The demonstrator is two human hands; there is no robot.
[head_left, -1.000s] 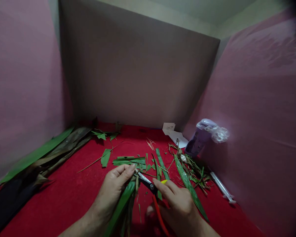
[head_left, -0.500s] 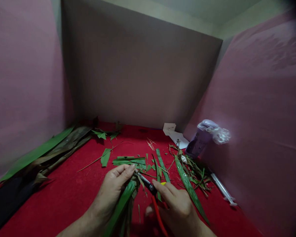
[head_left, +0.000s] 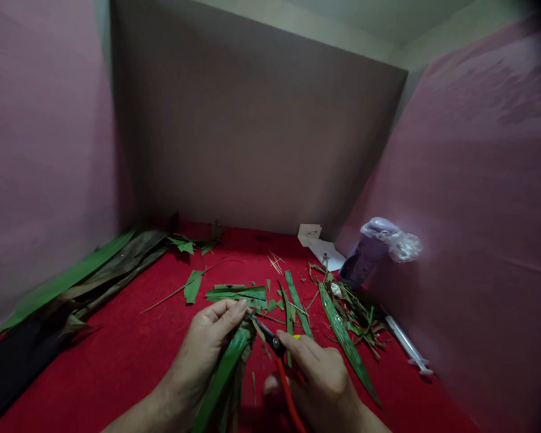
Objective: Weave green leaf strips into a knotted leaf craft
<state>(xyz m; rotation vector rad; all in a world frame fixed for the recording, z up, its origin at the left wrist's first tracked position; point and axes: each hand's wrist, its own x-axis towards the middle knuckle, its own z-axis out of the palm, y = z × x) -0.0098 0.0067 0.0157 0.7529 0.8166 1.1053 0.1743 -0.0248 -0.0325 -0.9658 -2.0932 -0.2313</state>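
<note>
Left hand's (head_left: 207, 337) fingers pinching leaves (head_left: 223, 373), right hand's (head_left: 324, 370) curled round scissors (head_left: 276, 344) at 4 o'clock; blades (head_left: 261, 327) that close, one slip could nick the thumb (head_left: 231, 320).

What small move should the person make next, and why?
Perhaps the left hand should draw its thumb slightly back: the scissors in the right hand point at the far end of the leaf bundle, with their tips close beside that thumb.
</note>
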